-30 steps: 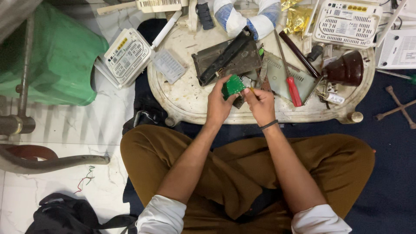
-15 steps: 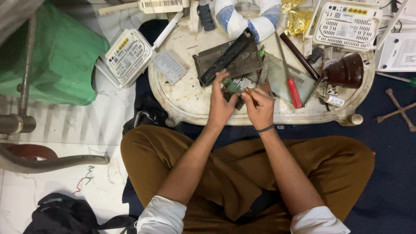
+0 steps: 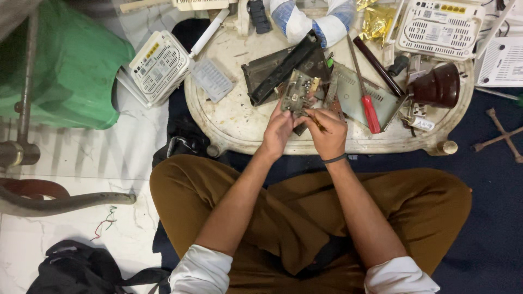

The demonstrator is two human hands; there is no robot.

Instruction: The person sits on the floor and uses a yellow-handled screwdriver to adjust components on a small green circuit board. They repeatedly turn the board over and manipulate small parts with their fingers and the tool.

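My left hand [image 3: 279, 129] holds a small circuit board [image 3: 298, 92] over the near edge of a low white round table [image 3: 229, 122]; the board's pale component side faces up. My right hand [image 3: 328, 130] grips a thin tool [image 3: 315, 121] whose tip touches the board's lower edge. A dark band circles my right wrist. Just behind the board lies an opened dark device casing [image 3: 283, 68].
A red-handled screwdriver [image 3: 369, 111], a brown dome-shaped object [image 3: 438, 86], gold foil [image 3: 377, 22] and white routers [image 3: 440, 27] crowd the table. Another white router [image 3: 159, 65] leans at its left edge. A green plastic bin [image 3: 65, 71] stands at left, a black bag [image 3: 76, 269] below.
The board has been turned over in my left hand: its green side showed a second ago, now the pale component side faces up. My right hand has brought the thin tool against it.
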